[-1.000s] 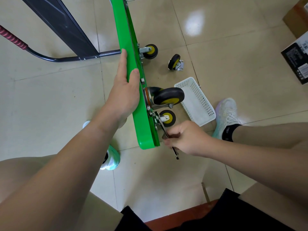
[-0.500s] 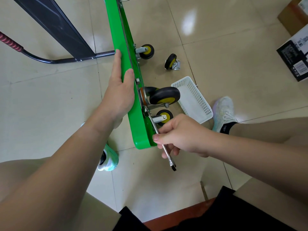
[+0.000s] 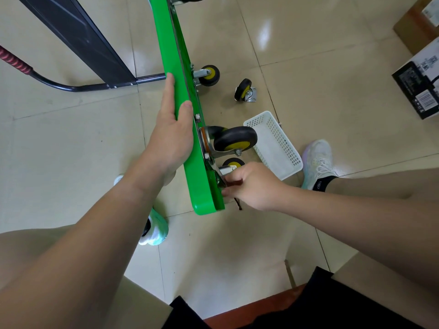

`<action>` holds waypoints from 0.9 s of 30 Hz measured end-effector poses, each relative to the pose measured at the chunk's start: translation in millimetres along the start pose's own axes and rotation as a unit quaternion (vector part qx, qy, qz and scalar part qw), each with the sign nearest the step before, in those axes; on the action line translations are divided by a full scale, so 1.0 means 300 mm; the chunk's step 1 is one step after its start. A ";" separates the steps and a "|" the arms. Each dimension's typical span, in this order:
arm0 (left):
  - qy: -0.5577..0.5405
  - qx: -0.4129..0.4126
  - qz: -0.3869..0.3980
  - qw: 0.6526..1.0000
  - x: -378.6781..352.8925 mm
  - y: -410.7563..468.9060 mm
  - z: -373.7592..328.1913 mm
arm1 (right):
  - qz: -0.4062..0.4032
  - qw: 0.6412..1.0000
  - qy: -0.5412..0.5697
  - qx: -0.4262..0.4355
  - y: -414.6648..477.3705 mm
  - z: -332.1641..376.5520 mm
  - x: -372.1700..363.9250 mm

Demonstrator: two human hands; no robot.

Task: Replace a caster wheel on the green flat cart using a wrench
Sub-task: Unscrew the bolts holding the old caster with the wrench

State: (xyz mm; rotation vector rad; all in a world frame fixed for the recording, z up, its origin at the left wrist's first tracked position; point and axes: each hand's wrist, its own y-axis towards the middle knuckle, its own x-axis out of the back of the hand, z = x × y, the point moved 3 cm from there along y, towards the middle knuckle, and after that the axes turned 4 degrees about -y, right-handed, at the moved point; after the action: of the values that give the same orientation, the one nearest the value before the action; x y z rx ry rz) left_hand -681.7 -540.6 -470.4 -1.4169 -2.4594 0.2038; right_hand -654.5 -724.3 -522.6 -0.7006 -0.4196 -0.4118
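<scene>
The green flat cart (image 3: 177,74) stands on its edge on the tiled floor, its underside facing right. My left hand (image 3: 169,136) grips its upper edge, thumb over the rim. A large black and yellow caster (image 3: 234,141) is mounted near the cart's near end, with a smaller caster (image 3: 234,163) just below it. My right hand (image 3: 251,186) is shut on a metal wrench (image 3: 217,173), whose head sits at the caster's mounting plate. The wrench's tail pokes out under my palm. A loose caster wheel (image 3: 244,91) lies on the floor to the right.
A white perforated basket (image 3: 273,143) lies on the floor right of the casters. The cart's black handle with a red grip (image 3: 14,61) extends left. Boxes (image 3: 418,79) sit at the far right. My feet are on either side of the cart.
My right hand has swung the wrench handle back up toward the cart's underside, so less of its tail shows below my palm. My left hand keeps its hold on the cart.
</scene>
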 end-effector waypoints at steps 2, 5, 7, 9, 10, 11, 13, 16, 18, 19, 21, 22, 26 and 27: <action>0.004 -0.001 -0.004 1.000 -0.002 -0.002 -0.004 | -0.015 1.000 -0.009 -0.001 0.016 -0.020 0.006; 0.003 0.001 -0.005 1.000 -0.005 -0.006 -0.009 | -0.010 1.000 -0.005 -0.017 0.003 -0.041 0.011; 0.005 0.005 -0.008 1.000 -0.004 -0.008 -0.011 | -0.003 1.000 -0.007 -0.015 -0.028 -0.044 0.009; 0.006 0.006 -0.012 1.000 -0.003 -0.012 -0.015 | 0.011 1.000 -0.001 -0.008 -0.072 -0.034 0.010; 0.008 0.004 -0.013 1.000 -0.002 -0.012 -0.014 | 0.023 1.000 0.015 -0.001 -0.098 -0.017 0.017; 0.010 0.003 -0.011 1.000 -0.002 -0.013 -0.015 | 0.030 0.999 0.042 0.004 -0.121 0.000 0.028; 0.008 0.005 -0.007 1.000 -0.001 -0.014 -0.015 | 0.029 0.992 0.125 0.013 -0.151 0.046 0.071; 0.012 0.000 -0.007 1.000 0.001 -0.013 -0.015 | 0.002 0.970 0.242 0.023 -0.159 0.115 0.179; 0.012 -0.004 -0.002 1.000 0.000 -0.012 -0.014 | -0.038 0.964 0.259 0.035 -0.135 0.153 0.269; 0.011 -0.003 0.000 1.000 0.000 -0.010 -0.012 | -0.058 0.961 0.266 0.038 -0.114 0.167 0.310; 0.011 0.002 0.003 1.000 -0.001 -0.008 -0.010 | -0.082 0.959 0.268 0.038 -0.070 0.196 0.379; 0.012 0.004 0.003 1.000 -0.001 -0.008 -0.010 | -0.089 0.961 0.259 0.034 -0.047 0.207 0.402; 0.025 0.010 -0.007 1.000 0.000 -0.011 -0.014 | -0.097 0.964 0.248 0.003 0.013 0.236 0.442; 0.027 0.015 -0.007 1.000 0.001 -0.012 -0.016 | -0.095 0.964 0.248 -0.007 0.022 0.234 0.443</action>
State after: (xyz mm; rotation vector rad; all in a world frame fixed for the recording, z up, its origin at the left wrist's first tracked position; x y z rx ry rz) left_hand -683.2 -542.3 -464.8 -1.3752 -2.4119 0.1969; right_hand -556.0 -700.7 -411.4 -0.5464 -0.0069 -0.7509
